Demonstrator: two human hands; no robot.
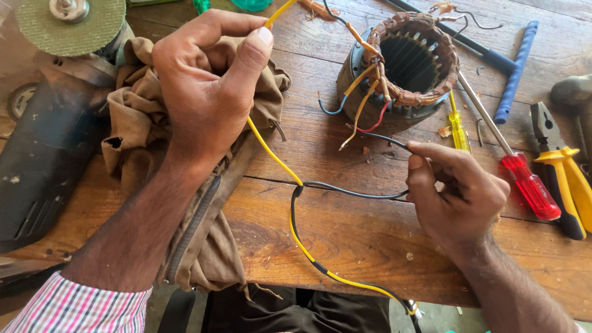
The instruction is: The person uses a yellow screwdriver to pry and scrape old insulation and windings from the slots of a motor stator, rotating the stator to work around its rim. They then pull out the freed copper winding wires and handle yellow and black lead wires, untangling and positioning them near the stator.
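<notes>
Left hand [209,80] pinches a yellow wire [274,157] taut, running diagonally down toward the counter [345,234] edge. Right hand [459,197], fingers closed, holds a black wire [351,192] crossing it between the hands. Stator [401,68] lies beyond; red screwdriver [512,160] and pliers [564,176] right, cloth [139,132] left.

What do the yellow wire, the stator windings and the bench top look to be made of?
Yellow wire: glossy plastic insulation, smooth and flexible-looking; its core is hidden. Stator windings: probably varnished copper, reddish-brown coils. Bench top: bare, worn wood with visible grain and plank seams.
</notes>
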